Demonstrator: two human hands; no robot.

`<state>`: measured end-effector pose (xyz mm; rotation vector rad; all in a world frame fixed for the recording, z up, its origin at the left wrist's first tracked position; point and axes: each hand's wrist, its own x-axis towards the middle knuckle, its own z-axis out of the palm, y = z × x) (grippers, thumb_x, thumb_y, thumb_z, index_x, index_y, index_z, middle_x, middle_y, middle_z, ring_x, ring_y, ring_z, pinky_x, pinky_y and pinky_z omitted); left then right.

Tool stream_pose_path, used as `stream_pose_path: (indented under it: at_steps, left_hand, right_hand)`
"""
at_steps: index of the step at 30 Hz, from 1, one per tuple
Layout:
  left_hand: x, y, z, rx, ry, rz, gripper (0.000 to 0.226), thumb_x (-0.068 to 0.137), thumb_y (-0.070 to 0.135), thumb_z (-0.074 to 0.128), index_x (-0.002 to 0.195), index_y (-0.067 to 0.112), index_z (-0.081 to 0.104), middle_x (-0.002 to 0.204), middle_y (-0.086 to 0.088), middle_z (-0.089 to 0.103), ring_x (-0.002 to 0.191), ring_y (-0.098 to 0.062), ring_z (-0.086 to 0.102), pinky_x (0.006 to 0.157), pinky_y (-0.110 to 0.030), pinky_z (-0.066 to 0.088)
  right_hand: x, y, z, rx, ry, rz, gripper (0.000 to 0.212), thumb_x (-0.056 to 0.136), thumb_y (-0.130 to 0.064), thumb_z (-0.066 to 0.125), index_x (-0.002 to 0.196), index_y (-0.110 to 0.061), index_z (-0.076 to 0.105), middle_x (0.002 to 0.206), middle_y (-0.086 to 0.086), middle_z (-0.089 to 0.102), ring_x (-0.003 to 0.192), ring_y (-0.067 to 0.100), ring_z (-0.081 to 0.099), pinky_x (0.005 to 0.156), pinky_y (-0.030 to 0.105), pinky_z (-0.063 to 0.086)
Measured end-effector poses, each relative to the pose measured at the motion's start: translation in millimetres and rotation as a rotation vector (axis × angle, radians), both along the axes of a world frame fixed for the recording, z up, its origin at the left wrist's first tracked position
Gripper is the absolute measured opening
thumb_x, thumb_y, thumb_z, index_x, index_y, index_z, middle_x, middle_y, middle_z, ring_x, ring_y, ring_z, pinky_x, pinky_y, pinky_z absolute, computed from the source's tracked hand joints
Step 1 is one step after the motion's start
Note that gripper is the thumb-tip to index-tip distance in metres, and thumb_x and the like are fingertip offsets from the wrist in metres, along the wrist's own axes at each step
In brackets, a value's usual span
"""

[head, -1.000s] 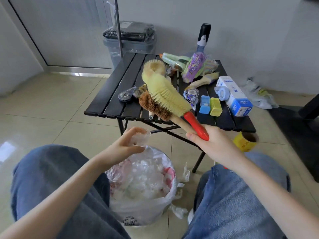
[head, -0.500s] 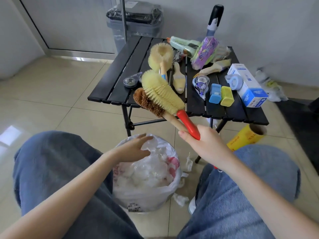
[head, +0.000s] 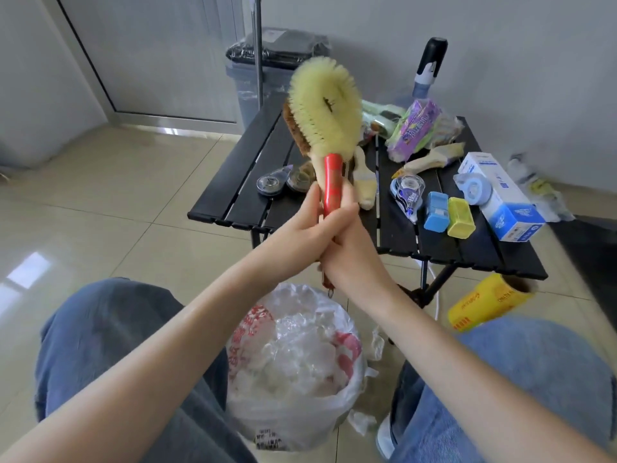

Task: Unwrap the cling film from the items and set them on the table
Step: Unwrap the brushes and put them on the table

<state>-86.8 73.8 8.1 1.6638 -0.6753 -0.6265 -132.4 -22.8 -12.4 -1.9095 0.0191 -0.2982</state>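
A yellow-bristled brush [head: 325,106] with a red handle stands upright in front of me, and a brown-bristled brush [head: 295,130] with a pale wooden handle sits behind it. My right hand [head: 350,248] grips the handles low down. My left hand [head: 300,232] holds them from the left, fingers curled round, thumb along the red handle. Below my hands a plastic bag [head: 293,355] full of crumpled cling film sits between my knees. The black slatted table [head: 247,195] holds several items, some still in film, such as a purple packet [head: 415,128].
On the table lie tape dispensers [head: 407,190], a blue box [head: 436,212], a yellow box [head: 460,217], a white-blue carton [head: 500,195] and another brush [head: 364,182]. A yellow cling film roll [head: 484,305] rests by my right knee. A grey bin [head: 247,81] stands behind the table.
My left hand dropped the film into the bag, then rose and took hold of the brush handles. My right hand swung both brushes from tilted left to upright.
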Motion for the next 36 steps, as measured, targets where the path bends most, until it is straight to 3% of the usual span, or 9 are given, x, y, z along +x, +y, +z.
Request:
stream_pose_path:
  at_steps: [3, 7, 11, 14, 18, 22, 25, 31, 36]
  left_hand:
    - [19, -8, 5, -0.099, -0.006, 0.116, 0.036, 0.097, 0.048, 0.041, 0.132, 0.053, 0.034, 0.124, 0.021, 0.054, 0.113, 0.006, 0.053, 0.095, -0.020, 0.044]
    - [48, -15, 16, -0.167, -0.098, 0.182, 0.046, 0.103, 0.034, 0.034, 0.147, 0.040, 0.021, 0.126, 0.021, 0.048, 0.116, 0.006, 0.048, 0.098, -0.012, 0.038]
    - [83, -22, 21, -0.166, -0.181, 0.244, 0.044, 0.104, 0.029, 0.031, 0.147, 0.036, 0.024, 0.135, 0.008, 0.049, 0.124, -0.004, 0.048, 0.108, -0.027, 0.036]
    - [108, -30, 26, -0.124, -0.212, 0.293, 0.038, 0.104, 0.028, 0.033, 0.141, 0.036, 0.034, 0.121, 0.008, 0.054, 0.108, 0.001, 0.054, 0.097, -0.018, 0.041]
    - [143, -39, 30, -0.195, -0.208, 0.327, 0.024, 0.103, 0.022, 0.039, 0.100, 0.045, 0.045, 0.090, 0.004, 0.051, 0.066, 0.006, 0.050, 0.064, -0.005, 0.043]
    - [183, -46, 30, -0.183, -0.262, 0.390, 0.015, 0.101, 0.016, 0.044, 0.114, 0.025, 0.043, 0.083, -0.007, 0.047, 0.061, -0.001, 0.054, 0.055, -0.012, 0.044]
    - [227, -53, 21, 0.051, -0.355, 0.468, 0.038, 0.098, 0.028, 0.045, 0.133, 0.016, 0.035, 0.104, -0.014, 0.046, 0.089, -0.031, 0.056, 0.073, -0.035, 0.047]
    - [279, -73, -19, 0.658, -0.441, 0.481, 0.057, 0.101, 0.021, 0.036, 0.146, -0.003, 0.011, 0.142, -0.026, 0.025, 0.121, -0.046, 0.042, 0.098, -0.044, 0.038]
    - [284, -96, -38, 0.784, -0.464, 0.483, 0.067, 0.102, 0.025, 0.036, 0.149, -0.005, -0.001, 0.150, -0.025, 0.017, 0.133, -0.045, 0.028, 0.107, -0.046, 0.029]
  right_hand:
    - [30, 1, 5, -0.096, -0.135, -0.004, 0.062, 0.094, -0.017, 0.043, 0.150, -0.028, 0.018, 0.127, 0.005, 0.047, 0.118, 0.015, 0.049, 0.103, 0.035, 0.045]
    - [65, -14, 13, -0.119, -0.092, 0.073, 0.082, 0.092, -0.006, 0.049, 0.154, -0.022, -0.002, 0.139, 0.008, 0.033, 0.107, -0.003, 0.039, 0.086, 0.002, 0.039]
    - [96, -26, 25, -0.086, 0.004, 0.215, 0.098, 0.087, -0.005, 0.059, 0.153, -0.026, -0.010, 0.142, 0.005, 0.029, 0.115, 0.004, 0.046, 0.090, 0.020, 0.051]
    - [117, -33, 34, -0.130, 0.010, 0.235, 0.097, 0.080, -0.007, 0.065, 0.152, -0.023, 0.002, 0.138, 0.009, 0.037, 0.122, 0.015, 0.047, 0.096, 0.030, 0.051]
    - [148, -48, 46, -0.270, 0.019, 0.223, 0.081, 0.083, -0.014, 0.068, 0.148, -0.027, 0.021, 0.128, 0.006, 0.042, 0.114, 0.016, 0.045, 0.098, 0.023, 0.042]
    - [185, -72, 53, -0.500, 0.065, 0.155, 0.050, 0.087, -0.027, 0.066, 0.134, -0.023, 0.047, 0.122, 0.003, 0.035, 0.123, 0.019, 0.032, 0.109, 0.030, 0.025]
    - [207, -87, 52, -0.662, 0.100, 0.121, 0.045, 0.092, -0.030, 0.061, 0.135, -0.023, 0.050, 0.125, 0.002, 0.034, 0.126, 0.021, 0.028, 0.109, 0.029, 0.022]
    - [231, -115, 41, -0.650, 0.091, -0.043, 0.030, 0.096, -0.018, 0.051, 0.125, -0.019, 0.058, 0.112, -0.001, 0.039, 0.122, 0.019, 0.034, 0.092, 0.023, 0.025]
    - [236, -139, 28, -0.648, 0.102, -0.136, 0.024, 0.094, -0.017, 0.051, 0.117, -0.018, 0.061, 0.108, 0.001, 0.041, 0.111, 0.018, 0.042, 0.088, 0.025, 0.031]
